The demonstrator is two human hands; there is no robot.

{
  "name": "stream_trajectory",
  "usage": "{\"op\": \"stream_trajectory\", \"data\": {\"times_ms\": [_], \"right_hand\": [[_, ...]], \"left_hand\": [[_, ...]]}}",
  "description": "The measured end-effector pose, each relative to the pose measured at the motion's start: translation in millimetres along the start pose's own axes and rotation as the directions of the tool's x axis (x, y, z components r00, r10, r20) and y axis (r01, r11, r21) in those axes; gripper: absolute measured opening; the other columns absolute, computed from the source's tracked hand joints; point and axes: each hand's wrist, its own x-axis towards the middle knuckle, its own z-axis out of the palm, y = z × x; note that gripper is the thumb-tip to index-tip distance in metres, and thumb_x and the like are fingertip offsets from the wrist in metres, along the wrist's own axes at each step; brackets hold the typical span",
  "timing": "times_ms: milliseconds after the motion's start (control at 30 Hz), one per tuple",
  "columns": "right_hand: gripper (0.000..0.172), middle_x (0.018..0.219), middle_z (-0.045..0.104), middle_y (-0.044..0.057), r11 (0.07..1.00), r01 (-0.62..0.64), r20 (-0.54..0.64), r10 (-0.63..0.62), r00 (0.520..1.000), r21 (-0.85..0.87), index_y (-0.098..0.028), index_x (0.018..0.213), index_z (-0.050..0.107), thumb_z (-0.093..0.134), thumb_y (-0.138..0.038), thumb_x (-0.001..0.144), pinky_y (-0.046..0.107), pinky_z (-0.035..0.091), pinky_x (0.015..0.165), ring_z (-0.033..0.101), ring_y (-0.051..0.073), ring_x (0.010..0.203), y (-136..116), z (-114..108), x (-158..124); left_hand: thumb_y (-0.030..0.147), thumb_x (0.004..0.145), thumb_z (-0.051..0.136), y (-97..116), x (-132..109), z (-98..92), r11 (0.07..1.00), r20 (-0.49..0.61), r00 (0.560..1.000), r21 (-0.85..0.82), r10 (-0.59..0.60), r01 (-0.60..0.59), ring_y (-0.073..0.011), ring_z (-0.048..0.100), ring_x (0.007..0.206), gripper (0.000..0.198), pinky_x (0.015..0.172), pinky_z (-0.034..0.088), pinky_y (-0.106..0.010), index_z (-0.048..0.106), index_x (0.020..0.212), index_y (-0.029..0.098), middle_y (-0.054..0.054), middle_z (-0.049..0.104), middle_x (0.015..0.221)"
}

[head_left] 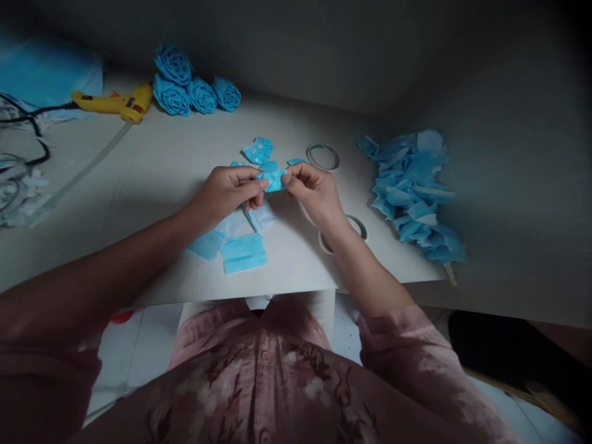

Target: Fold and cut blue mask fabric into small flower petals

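Between my two hands a small folded piece of blue fabric is stretched above the table. My left hand pinches its left end between thumb and fingers. The right end is pinched by my right hand. Just beyond the hands lies a crumpled blue petal piece, with smaller blue scraps partly hidden by the fingers. Below my left hand are a flat blue rectangle and some paler, sheer blue pieces. A tape roll sits partly hidden under my right forearm.
Several blue fabric roses stand at the back left, beside a yellow glue gun with a glue stick in it. A thin ring lies beyond my right hand. Bunched blue pieces line the right side. White scraps and cords lie far left.
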Motion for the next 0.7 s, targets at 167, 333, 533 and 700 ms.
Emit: {"op": "stream_trajectory", "data": {"times_ms": [167, 333, 533, 700], "right_hand": [[0.043, 0.069, 0.053, -0.005, 1.000, -0.011, -0.019, 0.011, 1.000, 0.020, -0.021, 0.078, 0.065, 0.078, -0.061, 0.085, 0.027, 0.039, 0.061, 0.045, 0.009, 0.064, 2.6, -1.6, 1.0], [0.039, 0.068, 0.055, -0.004, 0.997, -0.034, -0.037, 0.037, 0.999, 0.073, -0.021, 0.076, 0.065, 0.080, -0.057, 0.083, 0.026, 0.043, 0.062, 0.049, 0.010, 0.064, 1.1, -1.1, 1.7], [0.031, 0.068, 0.056, -0.005, 0.986, -0.092, -0.030, 0.097, 0.995, 0.142, -0.021, 0.075, 0.067, 0.082, -0.048, 0.079, 0.026, 0.047, 0.061, 0.052, 0.010, 0.064, -2.8, -0.4, 1.0], [0.035, 0.069, 0.057, -0.005, 0.960, -0.156, -0.039, 0.169, 0.985, 0.231, -0.022, 0.074, 0.065, 0.084, -0.051, 0.078, 0.023, 0.050, 0.061, 0.053, 0.010, 0.067, -4.7, 0.2, -0.4]], "left_hand": [[0.025, 0.091, 0.071, 0.0, 0.6, -1.3, 0.999, 0.002, 1.000, -0.043, -0.018, 0.018, -0.0079, 0.053, 0.052, 0.025, 0.055, 0.046, -0.021, 0.066, 0.068, 0.016, 0.000, 0.066, 0.062], [0.030, 0.090, 0.078, -3.0, 0.7, 0.4, 0.989, 0.018, 1.000, -0.149, -0.010, 0.012, -0.0086, 0.055, 0.052, 0.021, 0.053, 0.045, -0.021, 0.070, 0.076, 0.016, 0.000, 0.066, 0.063], [0.065, 0.096, 0.067, -4.5, 2.8, 3.5, 0.927, -0.056, 0.996, -0.373, -0.072, 0.046, -0.0126, 0.060, 0.051, 0.052, 0.049, 0.044, -0.023, 0.066, 0.080, 0.016, -0.003, 0.065, 0.058], [0.048, 0.090, 0.079, -3.8, 1.4, 1.8, 0.944, -0.022, 0.998, -0.327, -0.057, 0.047, -0.0106, 0.059, 0.053, 0.038, 0.051, 0.044, -0.022, 0.066, 0.075, 0.015, -0.003, 0.066, 0.061]]}}
